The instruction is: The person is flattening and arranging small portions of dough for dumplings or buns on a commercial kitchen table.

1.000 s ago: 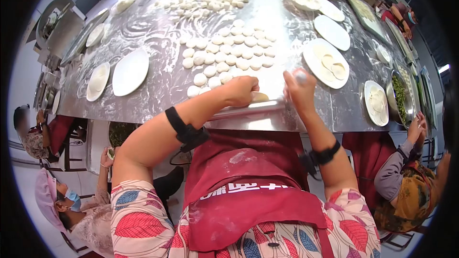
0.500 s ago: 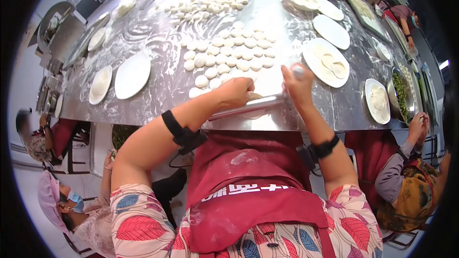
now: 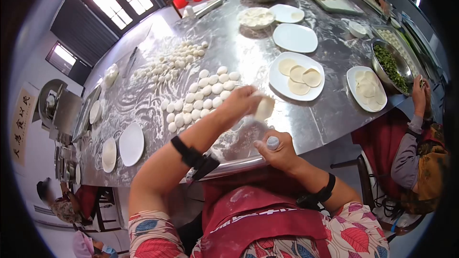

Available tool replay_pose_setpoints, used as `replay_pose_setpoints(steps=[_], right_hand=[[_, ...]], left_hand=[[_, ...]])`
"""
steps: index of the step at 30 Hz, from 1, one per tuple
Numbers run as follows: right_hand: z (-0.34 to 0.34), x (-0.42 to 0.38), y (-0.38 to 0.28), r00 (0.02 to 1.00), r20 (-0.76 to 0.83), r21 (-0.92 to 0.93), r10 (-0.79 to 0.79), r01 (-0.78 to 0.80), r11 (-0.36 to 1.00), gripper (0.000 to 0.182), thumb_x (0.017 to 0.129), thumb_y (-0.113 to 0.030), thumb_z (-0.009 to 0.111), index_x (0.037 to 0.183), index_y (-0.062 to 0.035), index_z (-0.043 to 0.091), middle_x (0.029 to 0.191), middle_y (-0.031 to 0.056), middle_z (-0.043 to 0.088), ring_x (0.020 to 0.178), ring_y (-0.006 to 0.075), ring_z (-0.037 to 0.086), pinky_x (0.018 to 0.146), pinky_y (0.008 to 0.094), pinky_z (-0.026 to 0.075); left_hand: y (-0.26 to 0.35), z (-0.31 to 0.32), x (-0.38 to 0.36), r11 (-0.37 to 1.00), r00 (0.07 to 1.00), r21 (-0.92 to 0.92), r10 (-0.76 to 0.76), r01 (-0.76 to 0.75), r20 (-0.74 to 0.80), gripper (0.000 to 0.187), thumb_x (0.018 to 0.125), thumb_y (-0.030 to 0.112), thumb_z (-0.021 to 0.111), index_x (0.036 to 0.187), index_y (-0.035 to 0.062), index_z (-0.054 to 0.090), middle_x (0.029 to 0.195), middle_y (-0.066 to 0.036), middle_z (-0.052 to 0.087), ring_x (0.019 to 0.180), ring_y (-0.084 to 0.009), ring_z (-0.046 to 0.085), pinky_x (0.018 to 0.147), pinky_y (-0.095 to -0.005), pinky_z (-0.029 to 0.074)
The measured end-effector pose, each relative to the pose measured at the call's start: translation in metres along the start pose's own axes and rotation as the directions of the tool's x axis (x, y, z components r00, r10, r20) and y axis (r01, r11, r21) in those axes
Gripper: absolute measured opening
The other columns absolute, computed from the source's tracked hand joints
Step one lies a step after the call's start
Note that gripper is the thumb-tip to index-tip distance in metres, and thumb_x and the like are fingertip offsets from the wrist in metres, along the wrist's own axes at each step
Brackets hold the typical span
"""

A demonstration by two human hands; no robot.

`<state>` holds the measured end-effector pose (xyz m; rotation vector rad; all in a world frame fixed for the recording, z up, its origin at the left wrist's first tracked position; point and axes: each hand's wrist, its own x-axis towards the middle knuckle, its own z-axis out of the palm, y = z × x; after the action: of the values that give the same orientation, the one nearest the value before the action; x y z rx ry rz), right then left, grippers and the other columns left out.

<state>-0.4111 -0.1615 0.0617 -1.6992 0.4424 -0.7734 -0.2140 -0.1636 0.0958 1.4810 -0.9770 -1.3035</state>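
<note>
My left hand (image 3: pixel 243 101) pinches a thin round dough wrapper (image 3: pixel 264 109), raised above the floury steel table (image 3: pixel 158 102) and slightly blurred. Nearer my body, my right hand (image 3: pixel 283 153) is closed around a rolling pin (image 3: pixel 273 143); its pale handle end sticks up by the thumb. Small flattened dough balls (image 3: pixel 204 91) lie in rows left of my left hand. Beyond both hands, a white plate (image 3: pixel 276 83) carries several rolled wrappers (image 3: pixel 297 74).
More dough pieces (image 3: pixel 174 59) are scattered farther off. White plates (image 3: pixel 131 144) stand left, others (image 3: pixel 295 37) at the back. A plate of wrappers (image 3: pixel 367 91) and a bowl of chopped greens (image 3: pixel 389 62) are at right, beside a co-worker's hands (image 3: pixel 421 95).
The view has swung to the right and tilted up. My left hand has lifted the wrapper off the table toward the plate of wrappers. My right hand keeps the rolling pin, now closer to my body.
</note>
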Motion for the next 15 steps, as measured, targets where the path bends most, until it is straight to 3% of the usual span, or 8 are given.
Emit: replay_pose_setpoints(steps=[2, 4, 5, 6, 8, 11, 15], right_hand=[[0.001, 0.003, 0.001, 0.999, -0.001, -0.007, -0.052, 0.052, 0.999, 0.023, 0.082, -0.012, 0.071, 0.068, -0.0037, 0.055, 0.053, 0.0028, 0.051, 0.05, 0.007, 0.045, 0.046, 0.027, 0.038], [0.001, 0.006, 0.004, 0.991, -0.01, 0.002, -0.135, 0.135, 0.991, 0.024, 0.083, -0.01, 0.07, 0.066, -0.0052, 0.054, 0.05, -0.0031, 0.05, 0.047, 0.0032, 0.043, 0.043, 0.0234, 0.034], [-0.002, 0.005, 0.004, 0.999, 0.038, -0.003, -0.011, 0.011, 1.0, 0.024, 0.08, -0.013, 0.072, 0.068, -0.0025, 0.055, 0.055, 0.0078, 0.055, 0.051, 0.0104, 0.049, 0.049, 0.0297, 0.041], [-0.003, 0.005, 0.003, 0.999, 0.036, -0.011, -0.021, 0.022, 1.0, 0.024, 0.08, -0.013, 0.072, 0.068, -0.0025, 0.055, 0.055, 0.0076, 0.054, 0.051, 0.0103, 0.049, 0.049, 0.0297, 0.041], [-0.002, 0.007, 0.003, 0.999, 0.035, -0.026, -0.042, 0.043, 0.999, 0.024, 0.081, -0.014, 0.072, 0.068, -0.0027, 0.055, 0.054, 0.0073, 0.053, 0.051, 0.01, 0.048, 0.048, 0.0296, 0.04], [0.0, 0.01, 0.005, 1.0, 0.008, -0.007, -0.028, 0.028, 1.0, 0.025, 0.081, -0.013, 0.072, 0.067, -0.003, 0.055, 0.053, 0.0058, 0.053, 0.049, 0.0094, 0.047, 0.046, 0.0295, 0.039], [0.005, 0.013, 0.009, 1.0, -0.019, -0.005, 0.017, -0.017, 1.0, 0.024, 0.082, -0.011, 0.072, 0.067, -0.0035, 0.054, 0.053, 0.0017, 0.051, 0.049, 0.0064, 0.046, 0.045, 0.027, 0.038]], left_hand=[[0.02, 0.008, 0.028, 0.908, 0.987, -0.395, 0.159, -0.141, 0.013, 0.032, 0.091, 0.023, 0.059, 0.114, 0.002, 0.053, 0.101, -0.005, 0.06, 0.089, -0.0129, 0.059, 0.076, -0.0274, 0.048], [0.025, -0.005, 0.042, 0.996, 0.996, -0.06, 0.06, -0.064, -0.068, 0.038, 0.09, 0.027, 0.061, 0.117, 0.0015, 0.051, 0.107, -0.006, 0.059, 0.096, -0.0141, 0.059, 0.081, -0.0283, 0.048], [0.011, -0.017, 0.052, 0.963, 0.994, 0.268, 0.04, -0.012, -0.101, 0.042, 0.088, 0.027, 0.064, 0.116, -0.0012, 0.052, 0.109, -0.009, 0.06, 0.1, -0.0143, 0.058, 0.084, -0.03, 0.048], [-0.011, -0.032, 0.059, 0.725, 0.985, 0.687, 0.146, -0.044, -0.091, 0.039, 0.083, 0.02, 0.066, 0.115, -0.0002, 0.054, 0.111, -0.012, 0.06, 0.102, -0.0189, 0.06, 0.086, -0.0321, 0.048], [-0.022, -0.027, 0.026, 0.274, 0.967, 0.96, 0.256, -0.06, -0.012, 0.039, 0.076, 0.008, 0.065, 0.114, 0.0034, 0.057, 0.111, -0.011, 0.06, 0.103, -0.0265, 0.059, 0.082, -0.0357, 0.05], [-0.028, -0.022, -0.007, 0.124, 0.932, 0.967, 0.319, -0.22, 0.171, 0.034, 0.073, 0.004, 0.06, 0.107, 0.0076, 0.061, 0.104, -0.01, 0.058, 0.102, -0.0315, 0.056, 0.078, -0.0391, 0.051], [-0.029, -0.024, -0.008, 0.032, 0.925, 0.979, 0.336, -0.201, 0.179, 0.013, 0.078, 0.007, 0.053, 0.09, 0.0055, 0.058, 0.094, -0.011, 0.055, 0.095, -0.0308, 0.056, 0.078, -0.0423, 0.049]])
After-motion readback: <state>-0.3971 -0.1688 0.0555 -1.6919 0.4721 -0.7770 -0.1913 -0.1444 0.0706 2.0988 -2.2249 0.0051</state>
